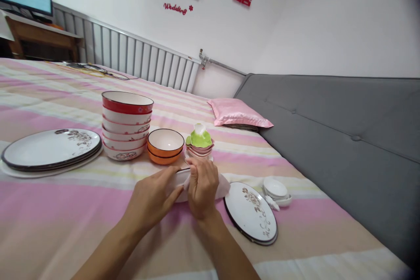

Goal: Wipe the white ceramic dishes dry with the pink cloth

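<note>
My left hand [151, 196] is closed on the left side of a white plate [179, 179] with a dark rim, thumb on the near face. My right hand [202, 190] is clenched round a pale cloth [223, 186] and presses it over the plate's edge; much of the plate is hidden behind my fingers. Just beyond my hands stand two nested orange bowls [165, 154] and a stack of small leaf-shaped dishes, a green one [201, 138] on top. To the right of my right hand lies a short stack of flower-patterned oval plates [251, 210].
A tall stack of bowls [126, 124], red on top, stands left of the orange bowls. Larger oval plates [49, 148] are piled at far left. Small white dishes [276, 188] sit at right. A pink pillow [238, 112] rests against the grey headboard [328, 127]; cables [98, 70] lie at the back.
</note>
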A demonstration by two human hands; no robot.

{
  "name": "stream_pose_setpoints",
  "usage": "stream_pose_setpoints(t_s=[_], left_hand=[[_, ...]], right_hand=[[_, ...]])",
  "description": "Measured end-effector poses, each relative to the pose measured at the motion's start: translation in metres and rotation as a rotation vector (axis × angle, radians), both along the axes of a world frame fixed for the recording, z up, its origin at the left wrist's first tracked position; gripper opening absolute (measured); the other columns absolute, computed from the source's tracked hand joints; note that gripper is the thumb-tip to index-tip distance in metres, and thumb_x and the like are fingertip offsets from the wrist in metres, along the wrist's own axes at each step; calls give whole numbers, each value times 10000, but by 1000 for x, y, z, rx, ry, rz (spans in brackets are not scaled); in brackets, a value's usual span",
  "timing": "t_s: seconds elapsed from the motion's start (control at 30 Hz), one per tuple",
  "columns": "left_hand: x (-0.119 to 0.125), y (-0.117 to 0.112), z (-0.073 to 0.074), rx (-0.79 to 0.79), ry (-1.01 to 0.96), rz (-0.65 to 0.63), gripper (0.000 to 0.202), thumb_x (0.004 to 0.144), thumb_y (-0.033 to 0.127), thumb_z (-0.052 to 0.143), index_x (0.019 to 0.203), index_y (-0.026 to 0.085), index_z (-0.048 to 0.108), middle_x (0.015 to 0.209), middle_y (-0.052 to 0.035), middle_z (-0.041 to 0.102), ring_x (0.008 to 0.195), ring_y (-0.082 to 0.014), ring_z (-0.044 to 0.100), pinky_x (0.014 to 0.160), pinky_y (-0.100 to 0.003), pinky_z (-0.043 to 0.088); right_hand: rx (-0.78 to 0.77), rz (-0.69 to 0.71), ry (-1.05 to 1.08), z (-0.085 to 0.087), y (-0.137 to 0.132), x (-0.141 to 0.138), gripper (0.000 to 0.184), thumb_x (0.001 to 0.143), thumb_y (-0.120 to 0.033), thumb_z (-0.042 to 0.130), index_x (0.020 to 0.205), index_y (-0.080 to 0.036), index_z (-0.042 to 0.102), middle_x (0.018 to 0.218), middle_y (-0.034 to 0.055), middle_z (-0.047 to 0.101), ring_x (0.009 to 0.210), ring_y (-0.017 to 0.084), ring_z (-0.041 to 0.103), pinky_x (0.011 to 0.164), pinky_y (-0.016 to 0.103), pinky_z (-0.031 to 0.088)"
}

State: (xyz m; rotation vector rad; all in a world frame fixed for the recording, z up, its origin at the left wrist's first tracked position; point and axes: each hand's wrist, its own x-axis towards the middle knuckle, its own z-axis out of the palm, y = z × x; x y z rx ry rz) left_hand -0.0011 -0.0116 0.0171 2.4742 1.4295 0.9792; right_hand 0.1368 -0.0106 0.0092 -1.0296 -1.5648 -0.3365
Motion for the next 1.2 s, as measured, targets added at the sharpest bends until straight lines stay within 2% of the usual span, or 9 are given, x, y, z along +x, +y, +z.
stream_pose_setpoints(t_s=[0.1,0.2,0.3,0.43,0.6,0.73,0.83,0.97,1.2], left_hand=[[2,-2,0,8,-20,-29,311,813,299,457,1107,217,520,1040,-60,676,889,-236,645,666,-293,454],[2,-2,-1,2,-41,-25,297,821,310,446,1090,210,523,1022,-66,679,885,-241,643,675,-299,457],[1,0,-1,-23,-32,-19,289,820,346,467,1069,219,538,1046,-57,674,899,-242,642,686,-303,456],[0,0,1,-36,-35,11,341,813,326,473,1137,231,520,1047,-41,671,942,-238,637,663,-286,446],[-1,-1,2,-56,-20,3,329,792,296,467,1109,240,535,1052,-33,672,927,-228,638,666,-281,441],[-2,1,1,-39,-33,23,344,798,320,464,1126,242,531,1053,-41,674,927,-233,637,691,-288,445],[-2,2,0,-44,-39,31,338,796,334,475,1116,246,538,1016,-37,681,885,-233,642,677,-287,443],[-2,2,1,-56,-39,29,314,801,342,470,1090,241,542,982,-31,681,858,-230,642,658,-287,436],[1,2,1,-76,-24,67,316,801,355,466,1086,247,549,1033,-37,676,893,-240,641,666,-296,437]], right_hand=[[4,33,-117,3,-6,-7,283,954,-226,356,1105,-193,593,1009,61,679,950,184,586,857,358,399],[3,45,-181,6,-8,-8,289,948,-228,380,1163,-197,570,1058,57,675,1005,179,588,893,360,408],[-4,102,-137,9,-8,-4,343,930,-154,348,1227,-180,517,1130,75,650,1070,172,577,909,355,438],[26,224,9,9,-8,0,408,896,-75,295,1252,-176,466,1202,105,605,1137,171,547,935,369,466],[95,85,120,5,-4,-1,269,897,-111,383,1096,-190,545,1070,102,641,1031,191,590,869,382,484],[9,-21,30,2,1,5,179,905,-234,455,1025,-179,577,939,75,660,882,186,589,805,355,448],[-61,-38,-81,1,5,10,237,931,-330,415,941,-179,597,855,60,651,798,183,557,740,327,409],[-54,-30,-146,-1,8,15,376,928,-474,372,936,-172,596,822,65,633,773,189,533,715,318,391],[-53,-71,-130,-6,11,16,389,940,-458,332,876,-174,590,771,60,598,737,189,503,696,315,377]])
